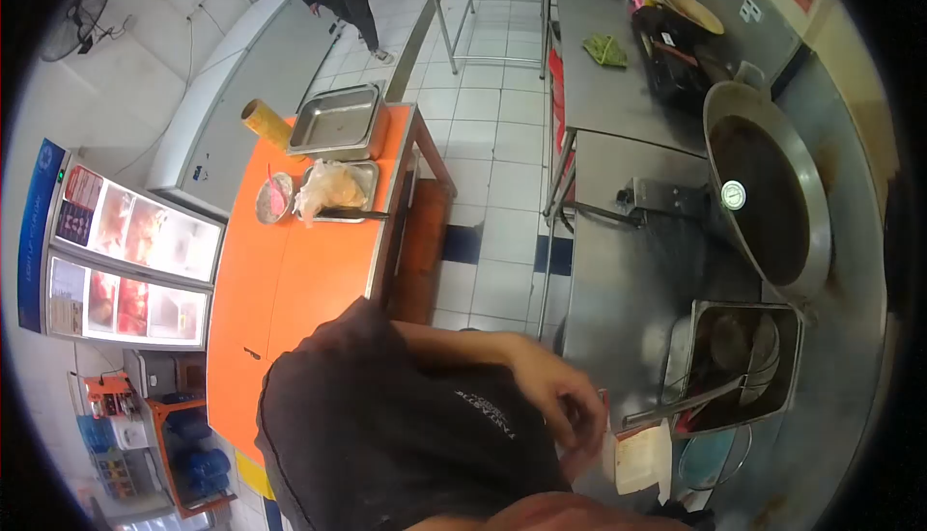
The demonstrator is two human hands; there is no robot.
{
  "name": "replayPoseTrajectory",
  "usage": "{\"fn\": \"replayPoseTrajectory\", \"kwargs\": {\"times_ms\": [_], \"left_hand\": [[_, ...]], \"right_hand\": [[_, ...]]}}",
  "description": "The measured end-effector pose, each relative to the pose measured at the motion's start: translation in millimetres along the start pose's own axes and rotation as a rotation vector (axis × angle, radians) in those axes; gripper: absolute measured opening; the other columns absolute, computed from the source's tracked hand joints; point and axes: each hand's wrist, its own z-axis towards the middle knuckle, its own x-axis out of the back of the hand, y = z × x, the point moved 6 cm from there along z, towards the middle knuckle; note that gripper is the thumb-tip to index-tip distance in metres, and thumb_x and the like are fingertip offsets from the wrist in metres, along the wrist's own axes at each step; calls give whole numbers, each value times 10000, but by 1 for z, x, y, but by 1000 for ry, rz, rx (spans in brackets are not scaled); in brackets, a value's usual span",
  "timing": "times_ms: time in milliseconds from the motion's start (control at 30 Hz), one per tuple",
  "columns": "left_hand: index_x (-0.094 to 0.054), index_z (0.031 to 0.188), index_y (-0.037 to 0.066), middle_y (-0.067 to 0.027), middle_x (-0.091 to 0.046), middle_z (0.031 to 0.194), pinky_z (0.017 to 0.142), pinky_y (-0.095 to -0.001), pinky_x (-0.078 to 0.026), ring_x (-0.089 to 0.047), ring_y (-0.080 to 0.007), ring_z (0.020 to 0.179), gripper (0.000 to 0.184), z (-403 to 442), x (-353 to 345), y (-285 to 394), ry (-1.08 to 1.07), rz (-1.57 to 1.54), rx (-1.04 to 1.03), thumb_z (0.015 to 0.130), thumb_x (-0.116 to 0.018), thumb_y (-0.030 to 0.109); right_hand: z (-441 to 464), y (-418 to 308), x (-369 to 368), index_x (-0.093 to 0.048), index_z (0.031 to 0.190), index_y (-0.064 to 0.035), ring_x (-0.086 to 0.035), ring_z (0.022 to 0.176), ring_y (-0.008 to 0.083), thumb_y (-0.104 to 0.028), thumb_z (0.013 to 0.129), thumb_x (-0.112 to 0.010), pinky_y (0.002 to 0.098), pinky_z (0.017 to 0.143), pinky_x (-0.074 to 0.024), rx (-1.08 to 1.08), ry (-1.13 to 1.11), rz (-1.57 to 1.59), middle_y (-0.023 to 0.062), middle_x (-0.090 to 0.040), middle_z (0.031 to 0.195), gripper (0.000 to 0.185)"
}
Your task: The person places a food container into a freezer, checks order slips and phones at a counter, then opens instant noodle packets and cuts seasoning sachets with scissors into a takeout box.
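Observation:
My left hand point(565, 396) is in front of my black shirt at the stove counter's edge, its fingers curled inward. Whatever the fingers hold, if anything, is hidden. Just below it, my right hand point(582, 459) shows only in part and its fingers are hard to make out. Close to both hands stands a white open container point(642, 461). Beyond it, a deep metal tray point(794, 377) holds dark liquid and a strainer, whose long metal handle point(688, 402) points toward my hands. A round-rimmed lid or basket point(715, 457) lies beside the tray.
A large wok point(821, 212) of dark liquid carries a dial thermometer point(734, 195). An orange table point(290, 290) behind my left arm bears a metal pan point(338, 124), a bowl point(275, 199) and a plastic bag point(331, 188). Another person point(343, 0) stands in the background.

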Motion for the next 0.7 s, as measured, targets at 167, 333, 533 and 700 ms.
{"fn": "replayPoseTrajectory", "kwargs": {"times_ms": [167,333,533,700], "left_hand": [[-607,1386,63,-149,-730,1169,940,-415,-556,-711,-280,1086,475,-101,55,-194,399,273,684,983,-734,278],[-535,1450,59,-207,-640,1342,1050,-478,-510,-610,-375,1274,617,-70,65,-281,363,670,711,904,-746,253],[-427,1522,52,-224,-553,1421,1104,-506,-467,-516,-420,1362,751,-12,64,-346,485,906,427,869,-751,229],[-478,1474,-12,-257,-588,1372,1092,-493,-482,-586,-418,1272,608,-16,51,-307,647,835,357,915,-693,100]], "right_hand": [[1,76,71,-662,1275,59,-655,954,247,-309,1061,-606,391,845,-527,-30,295,-169,128,-724,1076,429],[-53,184,155,-678,1256,12,-704,909,345,-336,987,-645,464,804,-554,-83,164,-813,227,-727,1040,442],[-89,191,141,-700,1210,-13,-709,944,376,-316,942,-655,486,842,-560,-237,-173,-1008,225,-735,1019,407],[-169,188,111,-718,1172,-35,-714,973,401,-298,904,-663,505,875,-564,-226,-369,-989,224,-740,1002,380]]}}
